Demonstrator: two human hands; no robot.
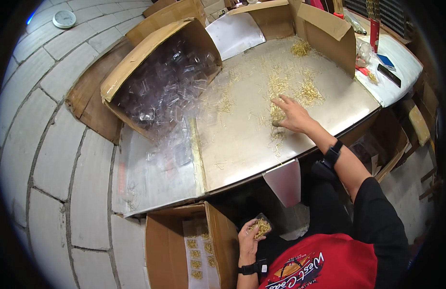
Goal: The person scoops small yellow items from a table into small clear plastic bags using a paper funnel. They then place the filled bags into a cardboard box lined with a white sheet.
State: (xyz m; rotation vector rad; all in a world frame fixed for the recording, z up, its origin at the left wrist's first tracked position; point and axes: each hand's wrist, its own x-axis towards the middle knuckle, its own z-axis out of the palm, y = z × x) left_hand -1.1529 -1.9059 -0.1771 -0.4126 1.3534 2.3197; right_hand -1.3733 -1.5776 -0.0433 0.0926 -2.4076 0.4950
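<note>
My left hand point(248, 242) is low in front of the table, its fingers wrapped round a small clear plastic box point(269, 222). Small gold metal pieces, perhaps hooks, fill the box. Over the tabletop point(237, 159) reaches my right hand point(296, 116), fingers spread and palm down. It is at the near edge of a scattered heap of the same gold pieces point(308, 92); whether the fingertips touch them I cannot tell. A thin trail of pieces runs from under this hand toward a translucent flap point(284, 182) hanging at the table's near edge.
A tipped cardboard box point(153, 45) spills clear plastic boxes point(172, 98) across the table's left part. Cardboard walls point(326, 36) border the far side. Below left, an open carton point(220, 245) holds several filled boxes. A phone point(389, 75) lies at the right.
</note>
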